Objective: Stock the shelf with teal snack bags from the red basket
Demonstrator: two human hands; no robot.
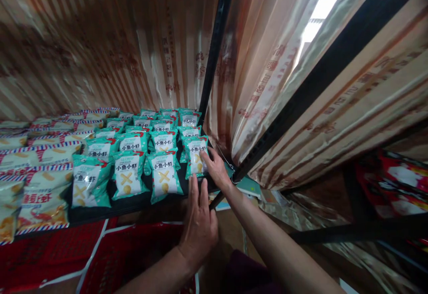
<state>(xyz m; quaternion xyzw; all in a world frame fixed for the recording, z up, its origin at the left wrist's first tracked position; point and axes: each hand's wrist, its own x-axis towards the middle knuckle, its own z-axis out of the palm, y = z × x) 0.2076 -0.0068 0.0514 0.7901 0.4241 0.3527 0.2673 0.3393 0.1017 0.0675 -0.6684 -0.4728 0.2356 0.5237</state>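
At the right end of the black shelf, a teal-and-white snack bag stands upright in front of others like it. My right hand grips its right edge, the thumb lying over the front and the other fingers partly hidden at the side. My left hand is below, fingers stretched out and pointing up, their tips at the bag's lower edge and nothing in the palm. To the left, another teal snack bag leads its row, beside several more rows of the same kind.
Blue-and-red striped snack bags fill the shelf's left part. Black metal posts rise at the right corner, with pleated printed sheeting behind. Red crates sit below the shelf. Red packages lie on another rack at right.
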